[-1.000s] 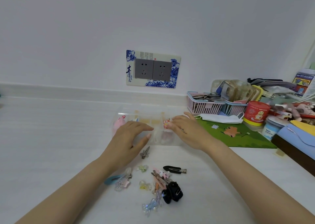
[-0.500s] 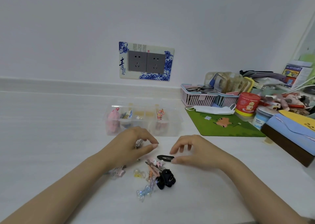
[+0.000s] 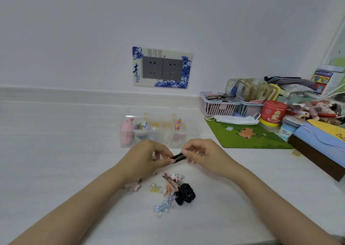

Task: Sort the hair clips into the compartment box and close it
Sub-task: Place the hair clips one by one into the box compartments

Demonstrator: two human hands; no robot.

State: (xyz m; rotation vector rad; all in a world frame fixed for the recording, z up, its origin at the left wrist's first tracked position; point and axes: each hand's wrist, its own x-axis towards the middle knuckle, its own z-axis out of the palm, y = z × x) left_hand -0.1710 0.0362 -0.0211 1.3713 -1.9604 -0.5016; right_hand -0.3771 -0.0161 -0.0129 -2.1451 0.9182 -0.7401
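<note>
A clear compartment box stands open on the white counter, with a pink clip, small coloured clips and a patterned clip in its cells. Just in front of it, my left hand and my right hand pinch the two ends of a black snap clip held a little above the counter. Below the hands lies a loose pile of hair clips: a black claw clip, a clear blue bow clip, a yellow one and pink ones. Something small and pale shows inside my left palm.
A green mat with a white face mask lies to the right. Behind it stand pink and blue baskets, a red tin, a white jar and a cluttered stack. A dark box with blue cloth sits at the right edge. A wall socket is behind.
My hands drew back from the box to the pile; my right hand picked up the black snap clip from the counter, and now both hands hold it lifted between them.
</note>
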